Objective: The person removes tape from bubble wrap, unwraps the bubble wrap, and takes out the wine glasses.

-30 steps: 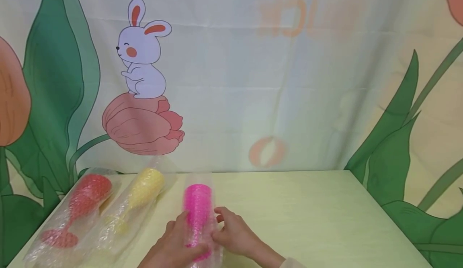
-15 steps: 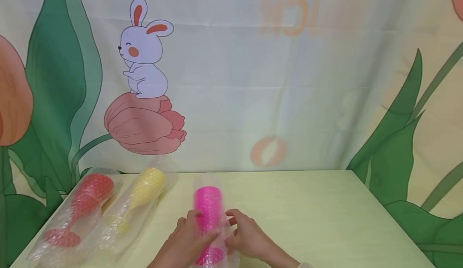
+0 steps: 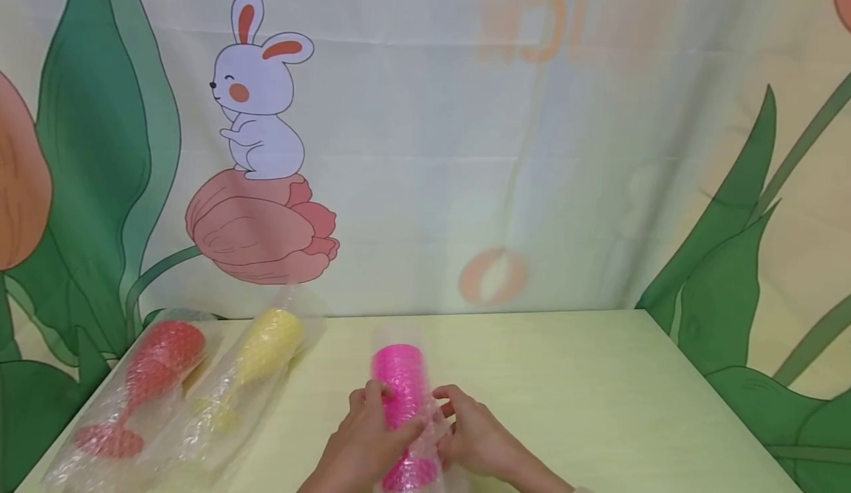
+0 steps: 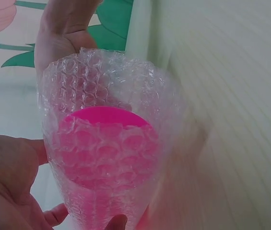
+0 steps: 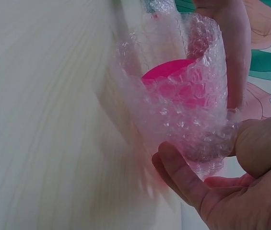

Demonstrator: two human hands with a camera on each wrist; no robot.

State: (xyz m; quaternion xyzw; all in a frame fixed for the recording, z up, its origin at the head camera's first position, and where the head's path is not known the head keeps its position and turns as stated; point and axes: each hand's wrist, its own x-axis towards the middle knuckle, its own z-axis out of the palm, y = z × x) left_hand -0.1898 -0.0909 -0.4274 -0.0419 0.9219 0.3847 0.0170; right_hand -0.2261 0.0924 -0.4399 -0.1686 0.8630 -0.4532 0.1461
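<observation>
1. The goblet (image 3: 401, 375) is near, mid-table; the left hand (image 3: 372, 434) grips it through the wrap (image 5: 173, 117); the right hand's (image 3: 475, 437) fingers curl around the wrap's right side.
2. A slack grip could let the wrap unroll.
3. Half a second ago, goblet and hands were farther left.

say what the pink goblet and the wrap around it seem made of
Pink goblet: probably plastic, smooth and opaque, judging by its evenly coloured bare patch; glass is possible. Wrap: looks like clear, glossy plastic, with raised round bubbles and bright highlights.
</observation>
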